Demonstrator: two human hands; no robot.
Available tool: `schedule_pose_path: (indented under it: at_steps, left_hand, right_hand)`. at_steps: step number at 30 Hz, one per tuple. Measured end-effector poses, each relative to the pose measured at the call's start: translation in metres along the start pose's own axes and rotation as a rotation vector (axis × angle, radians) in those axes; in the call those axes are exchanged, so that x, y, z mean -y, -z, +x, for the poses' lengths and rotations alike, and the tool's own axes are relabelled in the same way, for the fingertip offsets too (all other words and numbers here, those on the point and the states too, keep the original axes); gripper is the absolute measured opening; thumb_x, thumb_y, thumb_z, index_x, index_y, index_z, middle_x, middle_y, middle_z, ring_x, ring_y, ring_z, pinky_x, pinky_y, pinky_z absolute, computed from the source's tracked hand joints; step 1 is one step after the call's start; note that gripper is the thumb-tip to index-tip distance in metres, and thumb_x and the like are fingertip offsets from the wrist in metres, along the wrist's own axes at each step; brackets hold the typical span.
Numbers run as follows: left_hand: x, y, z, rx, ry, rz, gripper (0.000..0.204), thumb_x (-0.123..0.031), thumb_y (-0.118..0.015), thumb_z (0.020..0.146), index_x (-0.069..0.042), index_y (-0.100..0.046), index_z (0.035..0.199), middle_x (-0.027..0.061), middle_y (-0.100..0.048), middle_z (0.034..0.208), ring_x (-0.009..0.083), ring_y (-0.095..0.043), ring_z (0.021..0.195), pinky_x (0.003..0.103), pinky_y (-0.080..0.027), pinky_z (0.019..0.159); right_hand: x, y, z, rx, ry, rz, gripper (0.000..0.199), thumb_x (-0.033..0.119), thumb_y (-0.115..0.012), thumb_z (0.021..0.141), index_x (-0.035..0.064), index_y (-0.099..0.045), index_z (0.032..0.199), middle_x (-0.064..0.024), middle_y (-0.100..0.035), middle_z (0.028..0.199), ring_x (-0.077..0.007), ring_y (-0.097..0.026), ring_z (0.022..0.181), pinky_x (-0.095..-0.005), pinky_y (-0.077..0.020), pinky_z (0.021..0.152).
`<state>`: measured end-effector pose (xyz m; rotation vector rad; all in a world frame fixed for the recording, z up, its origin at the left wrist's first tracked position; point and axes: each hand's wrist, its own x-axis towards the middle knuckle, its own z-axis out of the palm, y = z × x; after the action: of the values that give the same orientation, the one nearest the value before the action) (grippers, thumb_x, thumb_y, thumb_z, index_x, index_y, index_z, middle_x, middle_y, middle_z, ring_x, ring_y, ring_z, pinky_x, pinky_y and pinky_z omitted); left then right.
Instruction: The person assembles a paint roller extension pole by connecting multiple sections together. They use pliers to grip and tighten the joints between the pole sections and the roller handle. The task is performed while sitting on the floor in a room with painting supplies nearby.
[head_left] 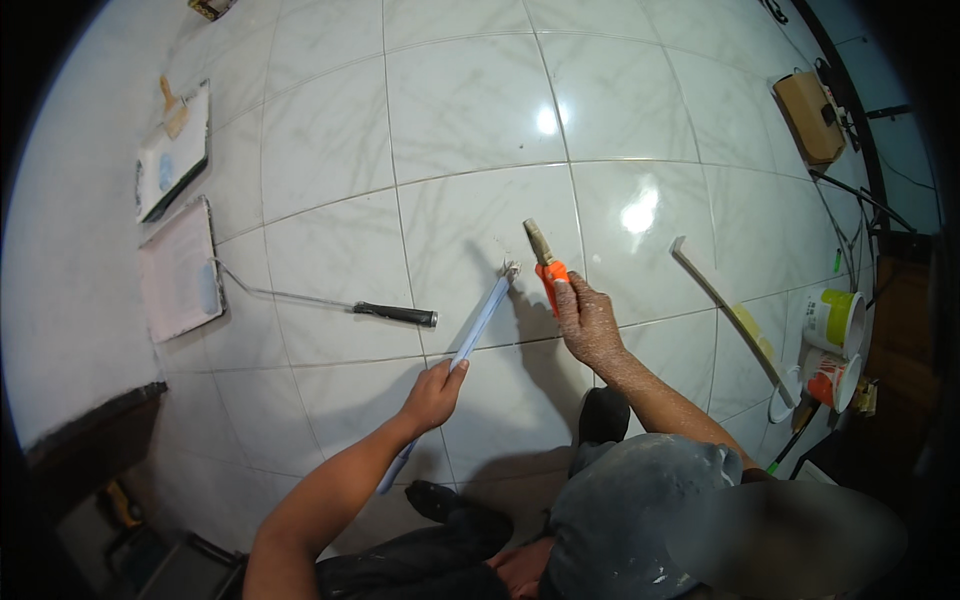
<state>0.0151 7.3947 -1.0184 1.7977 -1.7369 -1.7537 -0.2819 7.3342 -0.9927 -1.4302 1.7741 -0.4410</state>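
My left hand [436,391] is closed round a long, narrow, pale blue strip [482,318], which slants up and to the right over the tiled floor. Crumbly whitish bits [511,270] show at the strip's far end. In my right hand [588,318] is an orange-handled tool [546,262] with a dull, brownish flat end; its exact kind is unclear. That tool points up and slightly left, close to the strip's tip. Whether the two touch cannot be told. Pale specks cover my right hand and forearm.
At left lie two paint trays [212,240] [207,130], a paintbrush [173,110] and a black-handled roller [395,314]. Right of me are a long pale strip [725,308], two tubs [835,322] [846,380], a cardboard box [808,117] and cables. My shoes [603,414] stand close below.
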Motion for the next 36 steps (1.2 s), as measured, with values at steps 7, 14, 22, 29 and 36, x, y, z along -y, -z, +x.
schedule_pose_path:
  at_steps: [7, 14, 22, 29, 36]
  left_hand:
    - [0.001, 0.001, -0.001, 0.020, 0.049, 0.018, 0.053, -0.044, -0.045, 0.113, 0.003, -0.056, 0.091, 0.0253, -0.061, 0.075, 0.0431, -0.060, 0.073, 0.052, -0.046, 0.072]
    - [0.005, -0.004, -0.002, -0.035, 0.010, 0.071, 0.051, -0.042, -0.046, 0.112, 0.003, -0.057, 0.091, 0.0264, -0.063, 0.073, 0.0449, -0.063, 0.071, 0.055, -0.047, 0.069]
    - [-0.009, -0.009, -0.012, -0.141, 0.054, 0.373, 0.042, -0.037, -0.049, 0.110, 0.004, -0.053, 0.104, 0.0307, -0.068, 0.075, 0.0535, -0.069, 0.071, 0.062, -0.055, 0.067]
    - [-0.022, 0.007, -0.008, -0.106, 0.087, 0.572, 0.038, -0.035, -0.051, 0.109, 0.002, -0.048, 0.110, 0.0290, -0.070, 0.076, 0.0518, -0.072, 0.073, 0.061, -0.058, 0.069]
    - [-0.028, 0.009, -0.012, -0.110, 0.088, 0.697, 0.031, -0.030, -0.054, 0.107, -0.001, -0.046, 0.109, 0.0237, -0.072, 0.078, 0.0455, -0.075, 0.073, 0.055, -0.062, 0.069]
  right_hand:
    - [0.018, 0.019, 0.013, 0.142, -0.075, 0.005, 0.065, 0.054, -0.042, 0.111, -0.0032, -0.072, 0.114, -0.0256, -0.074, 0.090, -0.0449, -0.073, 0.089, -0.0542, -0.0573, 0.084]
    - [0.047, 0.037, 0.013, 0.081, -0.015, -0.295, 0.050, 0.048, -0.048, 0.110, 0.0031, -0.067, 0.101, -0.0177, -0.073, 0.078, -0.0402, -0.073, 0.078, -0.0548, -0.0578, 0.071]
    - [0.044, 0.038, -0.002, 0.143, -0.034, -0.451, 0.042, 0.045, -0.052, 0.109, 0.0038, -0.061, 0.112, -0.0175, -0.072, 0.078, -0.0371, -0.073, 0.077, -0.0503, -0.0578, 0.064]
    - [0.035, 0.016, -0.009, 0.245, -0.085, -0.511, 0.036, 0.036, -0.062, 0.107, 0.0002, -0.060, 0.109, -0.0187, -0.070, 0.080, -0.0384, -0.072, 0.071, -0.0482, -0.0572, 0.064]
    - [0.027, 0.016, -0.012, 0.086, 0.073, -0.487, 0.034, 0.036, -0.059, 0.108, 0.0024, -0.058, 0.104, -0.0163, -0.067, 0.075, -0.0381, -0.069, 0.069, -0.0510, -0.0542, 0.060]
